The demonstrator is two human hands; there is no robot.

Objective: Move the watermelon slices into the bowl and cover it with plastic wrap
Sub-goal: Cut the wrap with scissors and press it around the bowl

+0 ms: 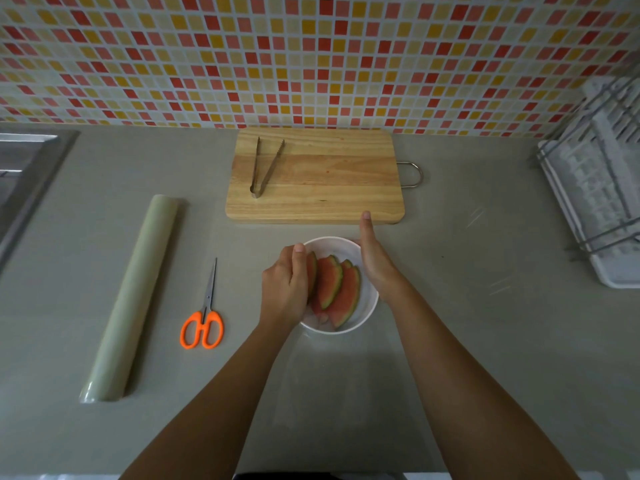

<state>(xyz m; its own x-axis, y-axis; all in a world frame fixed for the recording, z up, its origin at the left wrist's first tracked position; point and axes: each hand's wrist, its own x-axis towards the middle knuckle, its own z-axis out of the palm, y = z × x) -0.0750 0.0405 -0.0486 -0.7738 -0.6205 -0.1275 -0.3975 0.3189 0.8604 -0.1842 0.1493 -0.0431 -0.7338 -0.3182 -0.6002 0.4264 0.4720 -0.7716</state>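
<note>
Watermelon slices [334, 289] lie in bowl [367, 308], lower centre. Covering step. Plastic wrap [311, 368] seemingly draped over it, faint. Left hand [284, 289] curls round the left rim; right hand [372, 261] presses flat. Next: seal the edges.

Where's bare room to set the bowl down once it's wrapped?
Open: counter between cutting board and dish rack, though glints there may be film; board's right half beside tongs. Crowded: left of bowl, by scissors and wrap roll.
</note>
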